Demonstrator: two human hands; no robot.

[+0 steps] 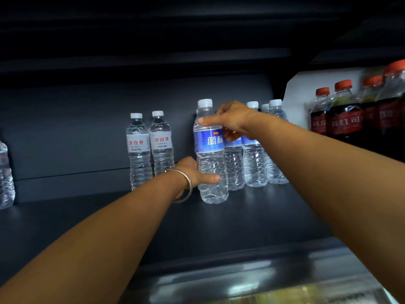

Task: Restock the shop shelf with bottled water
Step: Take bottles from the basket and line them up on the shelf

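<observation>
- Two hands share one blue-label water bottle [210, 150]: the left hand [195, 172] wraps its lower body, thumb across the front, and the right hand [232, 121] pinches its shoulder just below the white cap, so each grip is closed on the same bottle.
- Its base looks to be on the dark shelf [109, 216], at the front of the blue-label row [254, 150]; whether it bears full weight I cannot tell.
- To finish well, I would keep it upright, label forward, slide it back to touch the row, then let go from the top first.
- The thin walls may dent, so squeeze lightly.
- Two white-label bottles [150, 148] stand near on the left; cola bottles [346, 115] stand to the right.
- Hidden: the right fingers behind the bottle, the row's depth, and one bottle [5, 174] cut off at the left edge.
</observation>
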